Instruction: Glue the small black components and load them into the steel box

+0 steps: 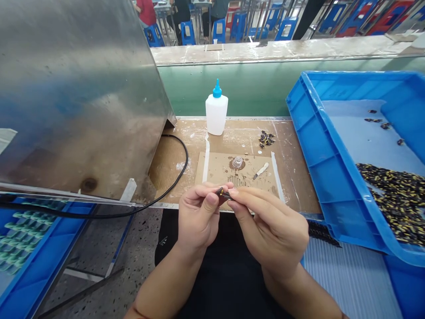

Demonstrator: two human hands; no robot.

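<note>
Close in front of my body, my left hand (199, 215) pinches a small black-and-yellow part (220, 192) between thumb and fingers. My right hand (270, 228) meets it from the other side, its thumb and fingertips closed on the dark right end. Whether that end is a separate piece cannot be made out. Just beyond the fingers lies a cardboard sheet (212, 166) with a small clear cup (237, 162) in a wet brown stain. A short white-handled tool (261, 170) rests right of the cup.
A white squeeze bottle (217, 113) with a blue nozzle stands behind the cardboard. Right of it sits a small pile of black-and-yellow parts (266, 139). A large blue crate (318, 146) holds many more. On the left are a metal housing (83, 97) and a looping black cable (186, 164).
</note>
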